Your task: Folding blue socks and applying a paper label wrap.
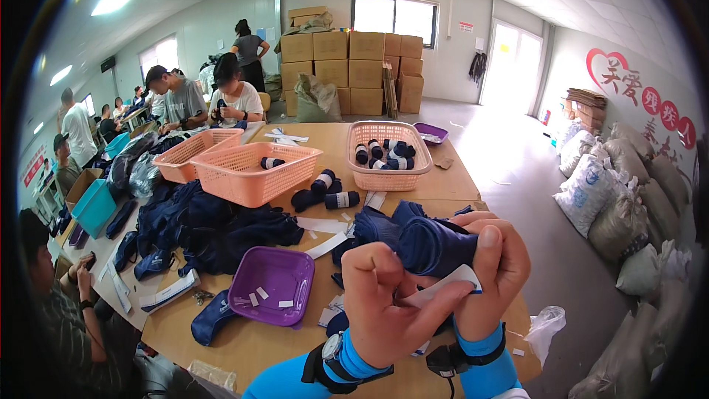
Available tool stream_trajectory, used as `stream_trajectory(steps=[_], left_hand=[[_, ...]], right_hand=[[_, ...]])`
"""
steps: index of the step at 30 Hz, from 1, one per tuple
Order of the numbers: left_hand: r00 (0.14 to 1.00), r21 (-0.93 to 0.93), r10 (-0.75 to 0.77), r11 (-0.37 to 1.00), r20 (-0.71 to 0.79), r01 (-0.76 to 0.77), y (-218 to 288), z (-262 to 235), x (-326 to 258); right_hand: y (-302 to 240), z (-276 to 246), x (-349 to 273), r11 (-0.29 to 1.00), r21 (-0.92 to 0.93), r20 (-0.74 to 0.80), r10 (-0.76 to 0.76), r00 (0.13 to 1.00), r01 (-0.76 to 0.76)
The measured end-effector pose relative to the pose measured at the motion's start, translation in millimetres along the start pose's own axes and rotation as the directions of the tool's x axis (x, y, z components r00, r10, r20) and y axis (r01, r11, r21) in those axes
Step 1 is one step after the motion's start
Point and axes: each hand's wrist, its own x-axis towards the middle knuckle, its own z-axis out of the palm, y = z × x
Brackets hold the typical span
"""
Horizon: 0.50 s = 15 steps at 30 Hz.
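Close in front of me, both hands are around a rolled navy cloth (436,245). My left hand (377,303) is closed with its fingers curled, its thumb stretched along a white paper strip (441,286) lying against the roll's near side. From the right, my right hand (498,258) grips the roll, its thumb up beside the roll's end. The far fingers of both hands are partly hidden. Left of my hands sits a purple tray (240,303) with several small white labels. Beyond them lie finished-looking navy rolls with white bands (342,199).
Peach baskets (251,186) stand across the table; another peach basket (389,177) holds several banded rolls. A heap of navy cloth (199,225) covers the left side. A co-worker (59,310) sits at the left edge. Stuffed sacks (591,192) line the right wall.
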Motion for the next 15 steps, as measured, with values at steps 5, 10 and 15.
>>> stream_trajectory(steps=[5, 10, 15], left_hand=[[0.995, 0.066, -0.024, 0.998, 0.096, 0.018, 9, -6, 10], [0.993, 0.077, -0.003, 0.997, 0.115, -0.006, 11, -10, 17], [0.998, 0.075, 0.053, 0.996, 0.046, -0.056, 18, -15, 19]], right_hand=[[-3, 1, -5, 1.000, -0.011, 0.031, 0.017, 0.999, -0.017], [-5, 2, -6, 0.998, -0.025, 0.065, -0.059, 0.996, 0.061], [-9, 5, -6, 0.972, 0.063, 0.159, -0.233, 0.960, 0.225]])
